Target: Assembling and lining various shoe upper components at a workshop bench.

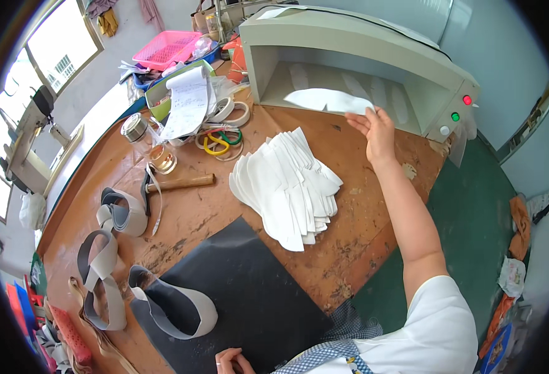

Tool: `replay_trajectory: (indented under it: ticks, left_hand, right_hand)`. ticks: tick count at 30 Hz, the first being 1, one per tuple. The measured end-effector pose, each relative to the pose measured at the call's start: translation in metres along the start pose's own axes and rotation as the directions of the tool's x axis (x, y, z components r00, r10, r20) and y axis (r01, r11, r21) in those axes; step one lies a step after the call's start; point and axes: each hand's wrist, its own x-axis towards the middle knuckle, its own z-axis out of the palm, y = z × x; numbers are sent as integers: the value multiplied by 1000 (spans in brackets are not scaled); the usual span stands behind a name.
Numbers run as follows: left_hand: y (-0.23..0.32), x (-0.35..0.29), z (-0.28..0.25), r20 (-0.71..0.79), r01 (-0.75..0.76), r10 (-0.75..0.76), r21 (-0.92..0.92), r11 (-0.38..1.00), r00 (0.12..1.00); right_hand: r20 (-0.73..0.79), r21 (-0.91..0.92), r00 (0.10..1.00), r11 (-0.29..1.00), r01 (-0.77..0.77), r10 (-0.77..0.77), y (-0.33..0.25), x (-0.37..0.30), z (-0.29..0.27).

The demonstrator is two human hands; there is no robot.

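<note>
My right hand is stretched out to the beige box-shaped machine, its fingers pinching one end of a thin white cut piece. That piece lies across the front of the machine's opening, its other end pointing left. Below it, a fanned stack of similar white pieces covers the middle of the brown table. Only part of my left hand shows at the lower edge, by the black mat. Its fingers look loosely bent and hold nothing visible.
Grey-white strip loops lie on the mat and table at left. Beyond them are a wooden-handled hammer, a glass jar, scissors, tape rolls and papers. A pink basket stands at the back.
</note>
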Motion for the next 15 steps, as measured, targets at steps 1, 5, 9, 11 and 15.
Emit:
replay_trajectory:
  ticks: [1,5,9,11,15]
  left_hand:
    - [-3,0,5,-65,-157,163,83,984,985]
    - [-8,3,16,-94,-354,394,286,890,914]
    - [-6,5,22,-102,-341,386,299,891,917]
    - [-6,2,24,-117,-323,370,301,898,921]
    - [0,-9,23,-170,-227,296,336,914,940]
  right_hand:
    - [6,-4,1000,1000,-1,1,12,18,-4]
    - [-199,130,980,992,-2,28,58,112,-2]
    - [-279,182,932,966,-186,232,97,174,12]
    - [-195,-47,947,962,-268,254,126,177,26]
    - [143,-829,988,540,148,-51,153,146,105]
